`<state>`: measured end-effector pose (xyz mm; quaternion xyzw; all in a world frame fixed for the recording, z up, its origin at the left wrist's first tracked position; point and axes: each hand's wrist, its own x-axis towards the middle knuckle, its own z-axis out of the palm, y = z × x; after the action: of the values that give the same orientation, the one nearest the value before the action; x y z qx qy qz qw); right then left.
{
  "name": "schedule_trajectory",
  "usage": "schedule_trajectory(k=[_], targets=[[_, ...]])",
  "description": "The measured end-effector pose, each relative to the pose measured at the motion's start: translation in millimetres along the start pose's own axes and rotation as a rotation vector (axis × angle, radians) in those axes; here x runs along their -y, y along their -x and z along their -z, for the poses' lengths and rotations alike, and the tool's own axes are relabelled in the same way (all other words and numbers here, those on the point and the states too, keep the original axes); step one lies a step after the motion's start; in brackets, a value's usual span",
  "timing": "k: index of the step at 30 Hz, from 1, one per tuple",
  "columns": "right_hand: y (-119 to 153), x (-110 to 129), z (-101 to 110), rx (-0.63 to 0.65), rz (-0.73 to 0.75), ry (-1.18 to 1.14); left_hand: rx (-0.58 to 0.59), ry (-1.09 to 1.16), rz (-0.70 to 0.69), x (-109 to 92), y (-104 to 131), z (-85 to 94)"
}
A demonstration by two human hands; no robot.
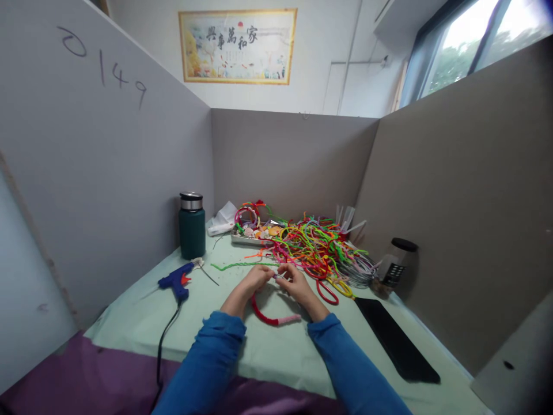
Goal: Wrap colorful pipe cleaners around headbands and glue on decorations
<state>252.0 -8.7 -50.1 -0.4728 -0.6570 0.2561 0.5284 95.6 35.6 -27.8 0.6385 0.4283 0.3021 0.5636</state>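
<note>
My left hand (pixel 258 279) and my right hand (pixel 297 282) meet over the middle of the table, fingers pinched together on a small pale piece (pixel 279 276) too small to name. From under my left hand a curved red strip (pixel 268 320) with a pink end (pixel 290 319) hangs or lies toward the front; its upper end is hidden by the hand. Just behind the fingers lies a green twisted strand (pixel 242 264). Red-handled scissors (pixel 327 293) rest to the right of my right hand.
A pile of colourful pipe cleaners (pixel 315 239) and a metal tray (pixel 250 241) are at the back. Left are a green bottle (pixel 192 230) and a corded blue glue gun (pixel 176 282). A black flat object (pixel 395 340) and a jar (pixel 394 268) are right. Partitions surround the table.
</note>
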Motion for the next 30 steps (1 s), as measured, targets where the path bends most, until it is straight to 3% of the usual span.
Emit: schedule_trajectory(k=[7, 13, 17, 22, 30], targets=[[4.1, 3.1, -1.4, 0.021, 0.132, 0.22, 0.02, -0.015, 0.025, 2.7, -3.4, -0.4], [2.2, -1.0, -2.8, -0.03, 0.231, 0.255, 0.033, -0.031, 0.007, 2.6, -2.9, 0.9], [1.7, -1.6, -3.1, -0.042, 0.217, 0.251, 0.015, -0.116, -0.012, 2.8, -2.2, 1.0], [2.3, 2.9, -2.6, -0.011, 0.107, 0.141, -0.013, -0.316, -0.068, 3.0, -3.5, 0.7], [-2.8, 0.9, 3.4, 0.055, -0.313, -0.284, 0.033, -0.575, -0.319, 1.1, -2.7, 0.1]])
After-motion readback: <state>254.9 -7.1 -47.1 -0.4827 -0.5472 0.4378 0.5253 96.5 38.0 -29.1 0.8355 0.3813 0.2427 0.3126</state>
